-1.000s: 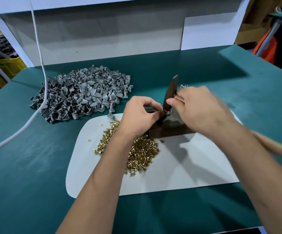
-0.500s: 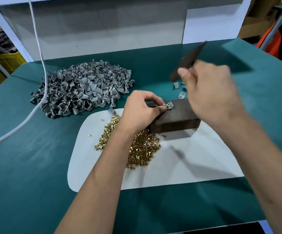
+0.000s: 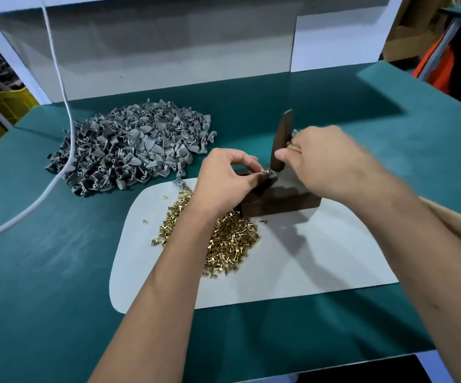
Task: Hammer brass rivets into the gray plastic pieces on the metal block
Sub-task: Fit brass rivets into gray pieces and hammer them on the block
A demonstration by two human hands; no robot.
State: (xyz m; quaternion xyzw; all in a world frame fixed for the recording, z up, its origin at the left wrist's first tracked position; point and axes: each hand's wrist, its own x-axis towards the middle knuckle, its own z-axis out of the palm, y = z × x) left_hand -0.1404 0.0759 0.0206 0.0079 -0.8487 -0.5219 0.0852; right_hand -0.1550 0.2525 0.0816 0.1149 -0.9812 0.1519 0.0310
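A worker's left hand (image 3: pixel 225 183) pinches a small gray plastic piece (image 3: pixel 265 173) against the top of the dark metal block (image 3: pixel 281 201), fingertips curled tight around it, while the right hand (image 3: pixel 331 164) grips a hammer (image 3: pixel 280 146) close under its dark head, the head's lower end down at the piece, just beside the left fingertips. The wooden handle runs back under the right forearm.

The chief risk, judging by how little room separates hammer face and fingers, is a blow landing on the left thumb or forefinger. A glancing strike could also tip the rivet sideways or flick the tiny piece off the block (the choked-up grip suggests short, careful taps). Whether the rivet is seated cannot be made out; the contact point is blurred and partly hidden by the left fingers.

The held piece shows only as a pale gray sliver with a glint of metal. Under the left wrist lies a heap of brass rivets (image 3: pixel 223 241), short and flat-headed, on a white mat (image 3: pixel 306 266). Beyond the left hand, well apart, sits a large pile of gray pieces (image 3: pixel 129 150), wedge-shaped with small eyelets. A few pieces lie behind the right hand, mostly hidden. A white cable (image 3: pixel 66 128) crosses the pile on the green table (image 3: pixel 44 272).
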